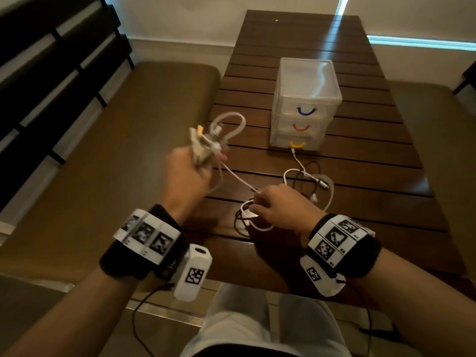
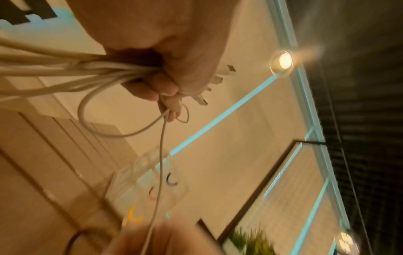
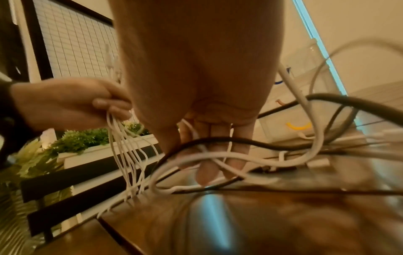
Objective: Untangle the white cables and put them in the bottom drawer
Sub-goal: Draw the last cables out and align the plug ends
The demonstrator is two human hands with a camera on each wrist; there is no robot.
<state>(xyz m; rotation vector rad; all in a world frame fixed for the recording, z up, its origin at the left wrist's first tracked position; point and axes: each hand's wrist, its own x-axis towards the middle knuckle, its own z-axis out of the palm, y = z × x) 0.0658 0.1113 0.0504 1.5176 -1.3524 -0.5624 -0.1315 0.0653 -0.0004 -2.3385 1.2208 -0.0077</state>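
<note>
My left grip (image 1: 188, 167) clamped on white cables (image 1: 206, 148), frame centre-left. Right grip (image 1: 279, 204) pinches one strand lower centre, above tangle (image 1: 306, 181) on counter (image 1: 360, 140). Bottom drawer (image 1: 296, 141) upper centre, shut

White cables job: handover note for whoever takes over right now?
Left hand: raised, grips a bundle of white cables, plug ends sticking out.
Right hand: pinches one white strand running taut from that bundle.
On the table: remaining white cables still mixed with black cables.
Bottom drawer (yellow handle) looks closed.
Left: finish separating, open the drawer, stow the white cables.
</note>
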